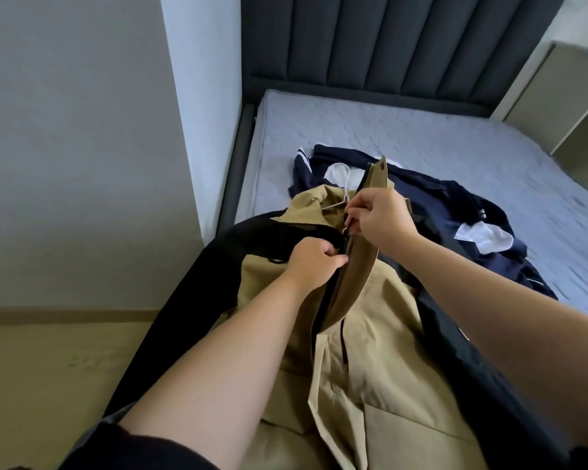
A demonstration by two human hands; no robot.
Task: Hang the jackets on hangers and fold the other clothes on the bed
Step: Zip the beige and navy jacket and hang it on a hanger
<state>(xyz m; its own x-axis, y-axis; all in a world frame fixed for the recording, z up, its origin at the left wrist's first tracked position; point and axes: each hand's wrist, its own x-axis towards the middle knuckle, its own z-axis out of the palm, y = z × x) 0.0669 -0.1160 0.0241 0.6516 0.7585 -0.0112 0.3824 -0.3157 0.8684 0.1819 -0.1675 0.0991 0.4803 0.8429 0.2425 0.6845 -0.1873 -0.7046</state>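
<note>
Beige floor (48, 368) and a grey wall (82, 130) lay off to the left of the left hand (314, 262). That hand was curled, its thumb and fingers pinching the left front edge of a tan and black jacket (387, 334) beside the dark zip. The jacket was spread under both forearms, its black sleeve running down to the left of the left wrist. Just above the left hand, a white wire hanger (344, 184) poked out of the jacket's collar. The right hand (381, 217), close beside and slightly beyond the left, pinched the jacket's other front flap, which stood upright between the two hands. Beyond and to the right of the right hand lay a heap of navy clothes (438, 205) with white patches, resting on the pale quilted mattress (421, 130), with a dark padded headboard (387, 35) farther off.
</note>
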